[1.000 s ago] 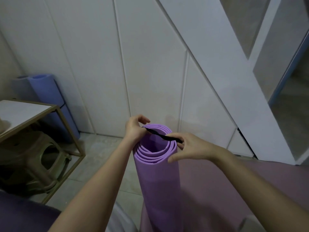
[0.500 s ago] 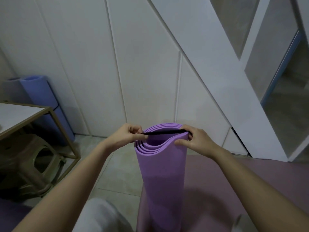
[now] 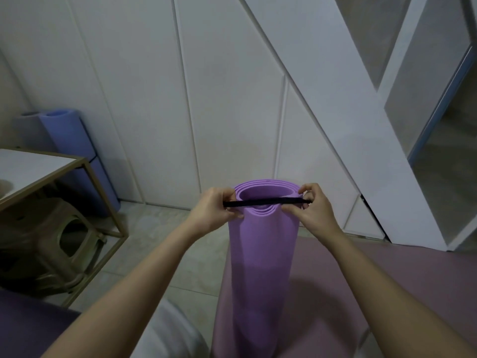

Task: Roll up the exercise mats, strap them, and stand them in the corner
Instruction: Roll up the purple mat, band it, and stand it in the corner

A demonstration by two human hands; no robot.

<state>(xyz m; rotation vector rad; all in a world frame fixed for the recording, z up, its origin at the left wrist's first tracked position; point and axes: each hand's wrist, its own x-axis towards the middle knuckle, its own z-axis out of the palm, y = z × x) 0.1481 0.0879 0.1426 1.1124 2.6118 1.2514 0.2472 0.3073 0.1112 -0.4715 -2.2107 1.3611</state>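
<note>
purple rolled mat (image 3: 260, 254) stands upright, black strap (image 3: 265, 202) taut across its top, ends pinched in left grip (image 3: 211, 210) and right grip (image 3: 315, 210).

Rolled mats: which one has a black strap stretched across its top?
The purple rolled mat nearest the camera; the blue rolled mat in the corner has an uncovered top.

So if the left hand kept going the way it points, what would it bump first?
Probably the rolled purple mat: the left hand, pinching the black strap, points across at the roll's top rim, right beside its fingers.
</note>
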